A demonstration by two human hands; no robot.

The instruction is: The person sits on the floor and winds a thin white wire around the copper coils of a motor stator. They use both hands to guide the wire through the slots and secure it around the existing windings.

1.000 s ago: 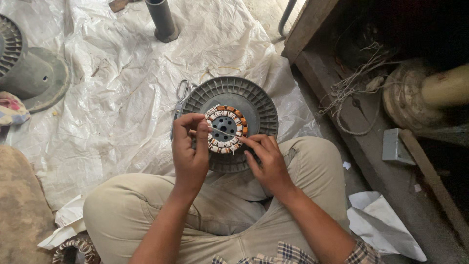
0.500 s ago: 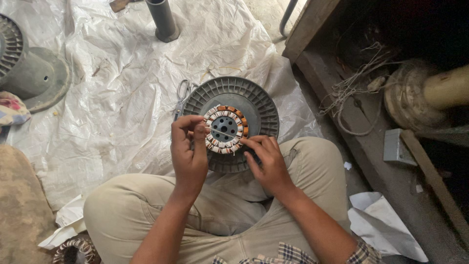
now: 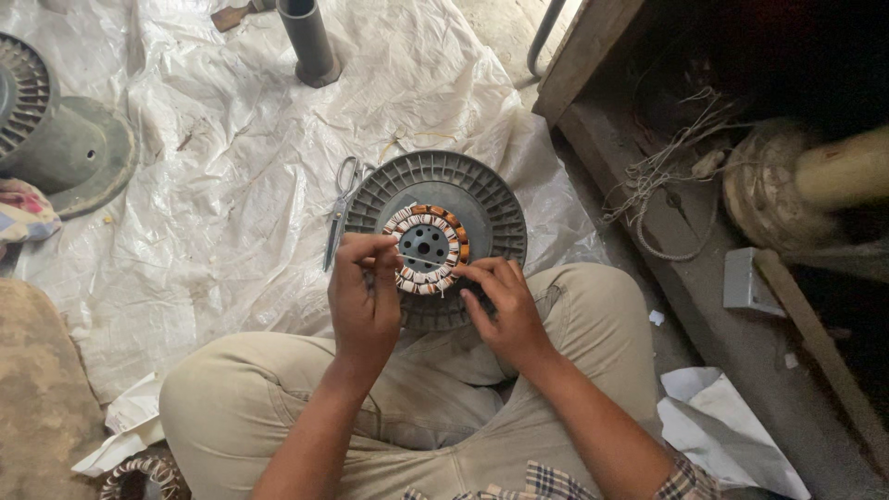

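Note:
A round motor stator (image 3: pixel 428 247) with orange and white wound coils rests on a grey ribbed plastic spool flange (image 3: pixel 482 199) in front of my crossed legs. My left hand (image 3: pixel 364 296) pinches a thin white thread or needle that runs across the stator's left side. The fingertips of my right hand (image 3: pixel 500 306) press on the stator's lower right rim and steady it. What exactly the left fingers pinch is too small to tell.
Scissors (image 3: pixel 339 208) lie on the white plastic sheet (image 3: pixel 231 139) left of the spool. A dark pipe (image 3: pixel 307 39) stands at the back, a grey spool (image 3: pixel 51 139) at far left. A wooden frame (image 3: pixel 593 56) with tangled string is on the right. Another stator (image 3: pixel 139 477) lies by my left knee.
My left hand has shifted slightly down and drawn the thread across the stator. The right hand stays on the stator's rim.

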